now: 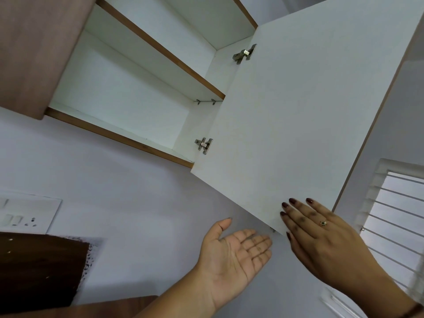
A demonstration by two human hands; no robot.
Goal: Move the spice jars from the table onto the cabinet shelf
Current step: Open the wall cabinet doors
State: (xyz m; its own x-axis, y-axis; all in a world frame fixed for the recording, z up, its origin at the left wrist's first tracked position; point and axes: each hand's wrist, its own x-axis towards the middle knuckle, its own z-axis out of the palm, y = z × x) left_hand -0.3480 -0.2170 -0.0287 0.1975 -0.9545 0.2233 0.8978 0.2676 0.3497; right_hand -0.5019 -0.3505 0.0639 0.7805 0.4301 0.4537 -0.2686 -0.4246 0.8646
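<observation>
White laminate lines the inside of the wall cabinet point(128, 92), which is seen from below with its right door point(298, 111) swung open on two metal hinges, the upper hinge point(245, 53) and the lower hinge point(203, 145). The middle shelf point(160, 49) and the bottom shelf point(119, 136) both carry a brown wood-tone front edge, and both lie up and to the left of the hands. The adjoining left door point(34, 53) is brown and closed. The spice jars are outside this view. The right hand point(321, 232), wearing a ring point(323, 223), lies with straight fingers flat against the inner face of the open door near its lower free corner, grasping nothing. The left hand point(234, 255) is released, palm up and fingers extended, just below the door's bottom edge and apart from it. A white switch plate point(25, 212) sits on the wall point(114, 191) at left, above a dark wooden panel point(39, 267). A barred window point(394, 221) is at right.
</observation>
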